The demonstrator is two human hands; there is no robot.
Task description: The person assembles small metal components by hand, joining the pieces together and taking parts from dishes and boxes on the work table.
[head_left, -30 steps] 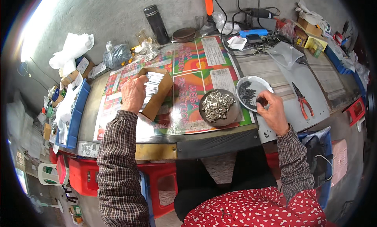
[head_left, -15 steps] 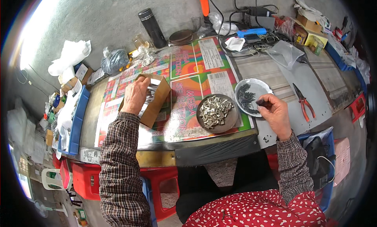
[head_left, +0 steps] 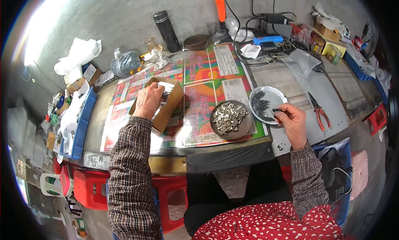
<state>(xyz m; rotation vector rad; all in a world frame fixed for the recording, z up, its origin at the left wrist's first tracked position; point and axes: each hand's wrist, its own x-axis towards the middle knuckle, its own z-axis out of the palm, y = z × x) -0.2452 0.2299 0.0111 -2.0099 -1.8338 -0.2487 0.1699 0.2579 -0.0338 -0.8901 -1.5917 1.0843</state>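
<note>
My left hand (head_left: 148, 101) reaches over the rim of an open cardboard box (head_left: 171, 107), which holds many thin silvery pieces. Its fingers are curled together at the box's far end, and whatever they grip is hidden. My right hand (head_left: 294, 123) is closed in a pinch on a small black piece (head_left: 276, 110), at the right rim of a white bowl (head_left: 279, 94). Inside that bowl lie many slim black pieces (head_left: 261, 105). Just left of it, a round grey dish (head_left: 243, 132) holds a heap of short metal tubes (head_left: 228, 117).
Red-handled pliers (head_left: 319, 111) lie right of the bowl. A few black bits (head_left: 280, 147) are near the table's front edge. Cables and a blue-handled tool (head_left: 268, 40) lie at the back, beside a dark flask (head_left: 166, 31). A blue tray (head_left: 83, 125) stands at far left.
The whole view has shifted slightly. My right hand's fingertips are a little nearer the white bowl's inside, still pinching. My left hand stays at the box.
</note>
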